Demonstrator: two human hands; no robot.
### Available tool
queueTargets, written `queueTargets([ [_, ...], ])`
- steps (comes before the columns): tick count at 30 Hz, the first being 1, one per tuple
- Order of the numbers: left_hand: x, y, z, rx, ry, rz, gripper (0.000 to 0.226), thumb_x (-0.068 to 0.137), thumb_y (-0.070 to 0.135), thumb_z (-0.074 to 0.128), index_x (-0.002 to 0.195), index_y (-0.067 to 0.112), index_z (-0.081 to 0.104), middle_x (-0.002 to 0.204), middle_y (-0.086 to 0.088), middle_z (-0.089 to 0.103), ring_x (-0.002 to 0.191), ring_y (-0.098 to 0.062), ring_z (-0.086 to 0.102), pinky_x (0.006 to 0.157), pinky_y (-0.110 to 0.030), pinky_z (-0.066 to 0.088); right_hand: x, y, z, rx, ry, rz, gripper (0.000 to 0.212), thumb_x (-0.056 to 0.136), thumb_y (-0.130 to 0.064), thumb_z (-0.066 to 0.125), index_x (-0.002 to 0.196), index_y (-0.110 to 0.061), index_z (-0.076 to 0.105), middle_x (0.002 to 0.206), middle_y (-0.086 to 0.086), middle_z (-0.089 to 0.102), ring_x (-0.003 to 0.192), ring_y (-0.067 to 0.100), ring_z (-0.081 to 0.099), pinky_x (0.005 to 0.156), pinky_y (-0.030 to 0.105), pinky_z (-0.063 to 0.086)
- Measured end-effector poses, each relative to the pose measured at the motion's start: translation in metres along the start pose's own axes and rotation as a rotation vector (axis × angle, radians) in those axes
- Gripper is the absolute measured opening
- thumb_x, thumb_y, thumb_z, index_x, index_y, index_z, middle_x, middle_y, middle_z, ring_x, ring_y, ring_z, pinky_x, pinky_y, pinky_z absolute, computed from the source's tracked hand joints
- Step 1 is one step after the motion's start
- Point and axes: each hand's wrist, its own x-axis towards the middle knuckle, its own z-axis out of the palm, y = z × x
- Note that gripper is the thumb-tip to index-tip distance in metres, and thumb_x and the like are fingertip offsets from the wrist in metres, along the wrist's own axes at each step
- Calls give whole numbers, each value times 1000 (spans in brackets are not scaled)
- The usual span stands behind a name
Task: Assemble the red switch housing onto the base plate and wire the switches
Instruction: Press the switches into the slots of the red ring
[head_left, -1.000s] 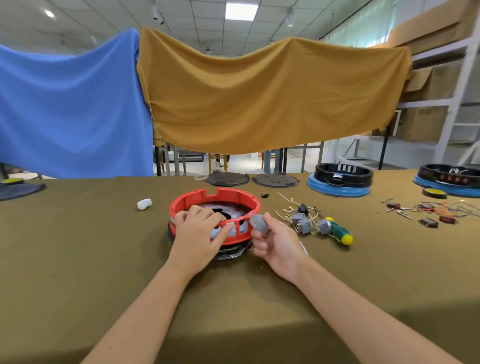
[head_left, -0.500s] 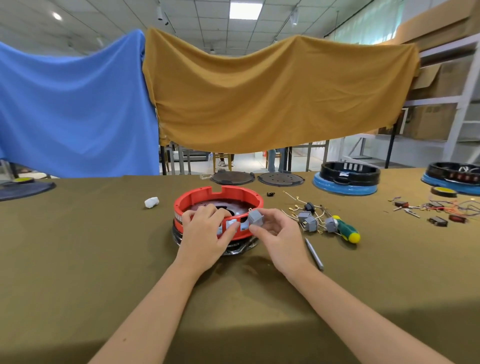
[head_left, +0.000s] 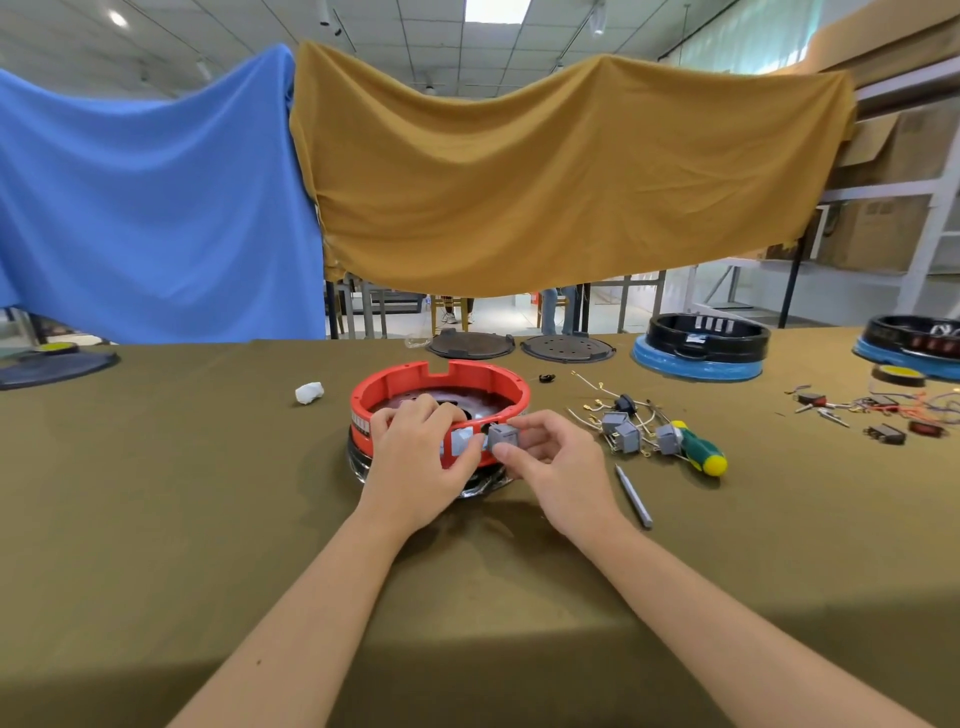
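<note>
The red ring-shaped switch housing (head_left: 395, 387) sits on a dark round base plate (head_left: 358, 460) in the middle of the olive table. My left hand (head_left: 415, 462) grips the housing's near wall, fingers curled over the rim and thumb against a grey switch (head_left: 461, 440) set in the wall. My right hand (head_left: 550, 457) pinches a second grey switch (head_left: 503, 435) at the wall, right beside the first one. Several loose grey switches (head_left: 626, 434) with thin wires lie to the right.
A green-and-yellow screwdriver (head_left: 701, 449) and a grey metal rod (head_left: 634, 496) lie right of my hands. A white wad (head_left: 309, 392) sits to the left. Two dark discs (head_left: 566, 348), black-and-blue housings (head_left: 701, 348) and red switches with wires (head_left: 883, 415) stand farther back and right.
My right hand has carried the grey switch from in front of the housing up to its near wall. My left hand has stayed on the housing rim.
</note>
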Motion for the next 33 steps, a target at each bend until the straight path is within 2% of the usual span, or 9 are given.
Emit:
queueTargets([
  [3,0,0,-2,-37,-34,20,38,88,56,50,96,23,66,89,11,54,88,-10,50,83,-33,30,1,0,-1,-22,-4,14,20,82,-20,81,98,-24,70,80,-2,69,74,17,68,73,39,60],
  [9,1,1,-4,-100,-38,37,42,87,58,50,94,21,67,89,9,57,87,-11,51,83,-32,30,0,-2,-1,5,-21,26,31,78,-12,83,106,-15,72,82,0,70,71,11,68,66,24,60],
  [14,1,1,-5,-126,-16,37,36,86,56,52,89,23,66,87,11,57,85,-9,51,80,-27,25,0,-2,0,17,-36,-9,34,79,-9,81,111,-13,73,83,3,71,69,15,70,68,28,61],
  [17,1,2,-6,-140,-13,33,33,86,54,52,88,23,65,85,13,55,84,-8,50,80,-27,24,-1,-2,0,6,-38,-38,32,81,-10,79,112,-15,73,83,1,72,68,13,70,68,27,60],
  [21,1,2,-5,-143,-10,24,31,86,52,52,87,24,64,83,13,55,83,-8,50,79,-28,25,-3,-4,-1,16,-23,-84,30,83,-14,78,101,-36,68,80,-5,71,69,10,68,65,22,58],
  [24,1,2,-5,-141,-17,19,31,85,51,53,85,23,64,82,11,56,82,-10,51,80,-28,26,1,-1,-2,-61,28,-134,25,84,-17,77,103,-30,70,89,-9,68,80,8,65,72,23,55],
  [26,1,2,-6,-152,-21,13,31,85,51,53,84,22,64,81,11,56,82,-10,51,81,-28,26,5,2,-3,-160,64,-165,29,86,-20,75,114,-25,69,108,-11,62,99,6,58,83,18,48],
  [29,1,2,-8,-155,-17,9,32,85,52,53,84,22,64,82,11,57,83,-10,52,81,-26,24,14,4,-6,-388,-32,-267,37,93,-26,67,130,-23,63,134,-15,50,131,6,34,104,9,23],
  [33,1,0,-8,-126,-15,16,34,85,52,52,85,21,65,83,10,58,83,-10,49,80,-26,23,32,6,-17,-570,-269,-336,37,98,-33,57,133,-20,60,134,-6,58,133,12,38,112,30,29],
])
